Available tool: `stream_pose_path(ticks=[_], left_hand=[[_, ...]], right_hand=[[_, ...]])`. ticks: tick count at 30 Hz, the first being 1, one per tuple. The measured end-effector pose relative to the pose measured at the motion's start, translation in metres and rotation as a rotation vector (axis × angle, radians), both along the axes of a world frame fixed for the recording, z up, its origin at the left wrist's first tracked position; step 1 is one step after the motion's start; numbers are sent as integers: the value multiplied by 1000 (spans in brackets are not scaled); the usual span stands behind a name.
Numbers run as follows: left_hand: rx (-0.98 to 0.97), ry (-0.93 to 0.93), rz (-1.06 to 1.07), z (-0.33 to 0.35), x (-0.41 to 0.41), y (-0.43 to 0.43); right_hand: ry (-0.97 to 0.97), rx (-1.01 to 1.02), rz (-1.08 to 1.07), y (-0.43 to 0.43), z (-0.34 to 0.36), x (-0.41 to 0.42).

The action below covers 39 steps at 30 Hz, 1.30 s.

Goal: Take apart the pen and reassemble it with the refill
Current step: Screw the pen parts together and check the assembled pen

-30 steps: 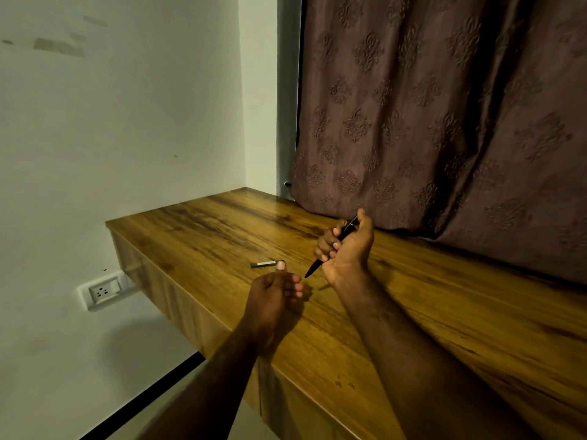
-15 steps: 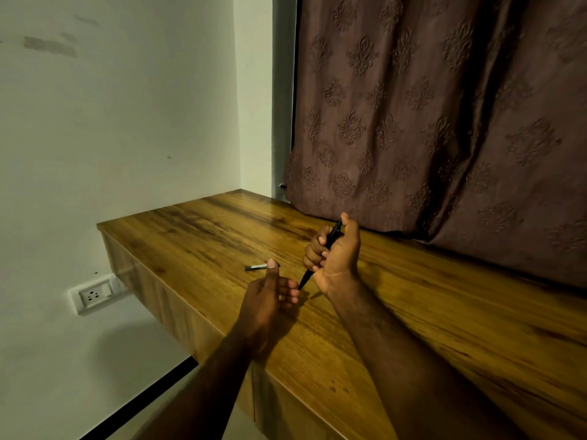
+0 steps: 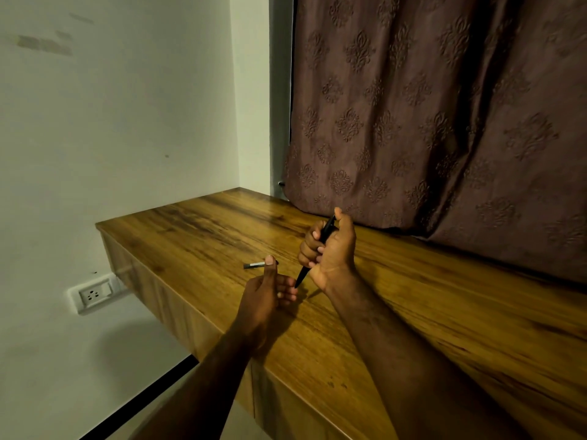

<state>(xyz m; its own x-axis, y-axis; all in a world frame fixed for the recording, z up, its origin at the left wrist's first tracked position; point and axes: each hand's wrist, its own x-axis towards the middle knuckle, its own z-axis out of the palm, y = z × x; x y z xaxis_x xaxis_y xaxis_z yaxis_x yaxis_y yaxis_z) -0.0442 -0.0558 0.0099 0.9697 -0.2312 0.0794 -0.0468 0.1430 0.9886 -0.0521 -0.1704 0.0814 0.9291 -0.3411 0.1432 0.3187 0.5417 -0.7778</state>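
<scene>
My right hand (image 3: pixel 330 249) is closed around a black pen (image 3: pixel 303 274), which is held slanted with its pointed tip down and to the left, just above the wooden table (image 3: pixel 206 230). My left hand (image 3: pixel 266 293) hovers just left of the tip, thumb raised and fingers curled loosely; I see nothing in it. A small dark and silver pen part (image 3: pixel 254 265) lies on the table behind my left thumb, which hides its right end.
The table's front edge runs diagonally from the far left to the near right, with floor below it. A brown patterned curtain (image 3: pixel 428 122) hangs along the back of the table. A white wall socket (image 3: pixel 93 294) sits on the left wall.
Both hands hold about the same pose. My left hand has drawn slightly nearer to the pen's tip, and the view has shifted a little.
</scene>
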Motion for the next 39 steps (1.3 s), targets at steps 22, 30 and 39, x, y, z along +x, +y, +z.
stream_pose_path(ticks=[22,30,39], left_hand=[[-40,12,-24,-4,2,2],[-29,10,-19,-3,2,2],[-18,-3,-17,-1,-1,3]], right_hand=[[-8,96,-71,-1,2,-1],[-7,56,-77,1,3,-2],[-7,69,-65,3,4,-2]])
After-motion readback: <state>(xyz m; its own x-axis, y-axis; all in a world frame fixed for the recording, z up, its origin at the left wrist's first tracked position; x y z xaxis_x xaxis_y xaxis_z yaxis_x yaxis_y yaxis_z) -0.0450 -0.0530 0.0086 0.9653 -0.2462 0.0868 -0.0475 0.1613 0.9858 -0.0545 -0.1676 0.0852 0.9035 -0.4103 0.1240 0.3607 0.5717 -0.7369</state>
